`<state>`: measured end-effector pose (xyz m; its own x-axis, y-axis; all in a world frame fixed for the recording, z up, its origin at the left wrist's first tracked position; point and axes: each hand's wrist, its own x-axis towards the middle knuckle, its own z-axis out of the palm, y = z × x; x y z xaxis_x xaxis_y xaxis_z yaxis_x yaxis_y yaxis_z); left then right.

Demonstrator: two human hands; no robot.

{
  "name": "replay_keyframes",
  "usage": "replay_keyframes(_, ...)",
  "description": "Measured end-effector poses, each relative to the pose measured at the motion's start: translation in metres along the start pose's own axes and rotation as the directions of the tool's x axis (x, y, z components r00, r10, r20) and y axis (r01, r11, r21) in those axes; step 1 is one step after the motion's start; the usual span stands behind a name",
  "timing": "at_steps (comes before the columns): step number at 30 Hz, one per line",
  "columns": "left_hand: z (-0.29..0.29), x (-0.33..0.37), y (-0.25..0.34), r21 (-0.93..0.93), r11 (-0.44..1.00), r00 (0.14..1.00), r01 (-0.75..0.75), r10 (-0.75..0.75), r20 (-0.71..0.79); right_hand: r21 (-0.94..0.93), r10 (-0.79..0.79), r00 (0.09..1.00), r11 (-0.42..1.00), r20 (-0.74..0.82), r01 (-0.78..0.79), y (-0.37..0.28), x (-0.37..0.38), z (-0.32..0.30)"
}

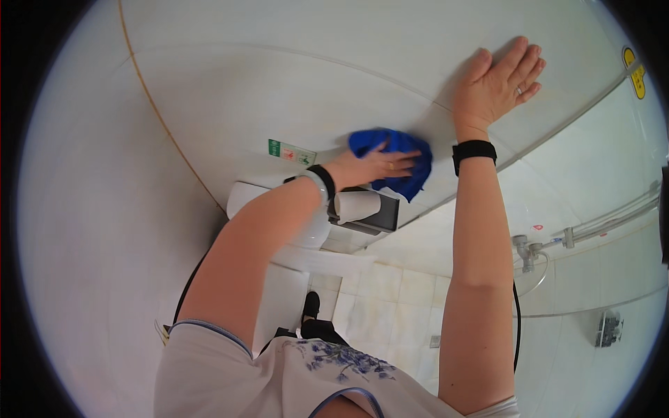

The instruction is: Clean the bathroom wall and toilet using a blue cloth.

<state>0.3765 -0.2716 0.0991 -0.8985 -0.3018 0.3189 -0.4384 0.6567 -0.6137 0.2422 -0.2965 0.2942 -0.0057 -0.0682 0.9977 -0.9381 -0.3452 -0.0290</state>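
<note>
**Blue cloth pressed to the tiled wall, other hand braced flat**

The left hand (380, 166) lies on a blue cloth (394, 159), fingers stretched out and close together, pressing the cloth flat against the pale tiled wall (279, 90). The cloth is bunched, with folds showing above the fingers and a corner hanging down to the right below them. It sits near the middle of the view, just above a grey paper holder (369, 212) with a white roll in it. A dark band with a pale one beside it rings the left wrist.

The right hand (500, 80) is spread open, palm flat on the wall, up and to the right of the cloth and apart from it. A ring shows on one finger. A black wristband (474, 152) wraps the right wrist. Both bare forearms rise from the lower edge toward the wall.

Left of the cloth, a small green and white sticker (291, 151) is fixed to the wall. Below the paper holder stands a white toilet (293, 258), partly hidden by the left arm. The floor (390, 306) is laid with pale square tiles, and a dark shoe (311, 304) shows on it. At the right a metal rail (606, 219) runs along the wall, with a valve and hose (526, 254) under its near end. A yellow sticker (634, 70) sits at the upper right edge. The person wears a light shirt with a blue flower print (341, 359).
</note>
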Motion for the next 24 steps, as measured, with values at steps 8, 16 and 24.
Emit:
replay_keyframes(8,-0.032,-0.143,-0.055,0.039,0.744,0.726,0.667,-0.661,0.191,-0.021,0.013,1.0,1.0,0.021,-0.012,-0.003,0.003,-0.005)
replay_keyframes(16,-0.001,-0.212,-0.094,-0.463,-0.13,-0.263,0.877,-0.935,-0.236,-0.025,0.038,0.999,0.999,0.028,-0.038,-0.013,0.004,-0.006)
replay_keyframes(24,-0.028,-0.109,-0.08,-0.486,-0.227,-0.281,0.844,-0.959,-0.04,-0.084,0.033,0.999,0.996,0.017,-0.031,-0.008,0.004,-0.005)
